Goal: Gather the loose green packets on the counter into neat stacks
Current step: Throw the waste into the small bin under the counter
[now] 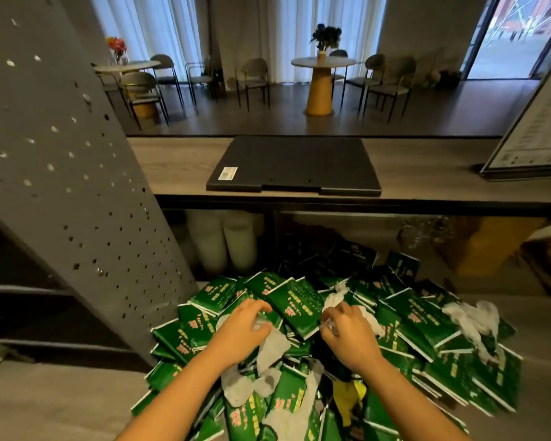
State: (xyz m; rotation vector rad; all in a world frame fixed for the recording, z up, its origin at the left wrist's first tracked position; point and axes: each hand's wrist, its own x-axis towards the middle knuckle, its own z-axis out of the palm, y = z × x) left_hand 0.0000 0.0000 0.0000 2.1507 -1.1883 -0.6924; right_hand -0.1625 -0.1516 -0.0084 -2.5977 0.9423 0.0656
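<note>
Green packets (295, 302) with pink and yellow print lie in one big loose heap on the grey wood-grain counter (61, 399), overlapping at every angle, none squared into a stack yet. Scraps of clear film (272, 346) are mixed in among them, with a larger crumpled wad (471, 316) on the heap's right side. Both of the person's bare arms reach in over the pile. The left hand (242, 323) is bent down onto the packets, thumb against a bit of film; whether it actually has hold of anything I cannot tell. The right hand (347, 329) has its fingers curled in, pinching a strip of the film near the middle of the heap. Behind the pile, white cup stacks (239, 246) stand under a raised shelf (178, 167), where a black folder (296, 163) lies flat. A grey perforated panel (61, 173) rises on the left and a framed sign (535, 135) leans on the right. Beyond, a round table (322, 62) carries a vase of flowers, with chairs around it.
</note>
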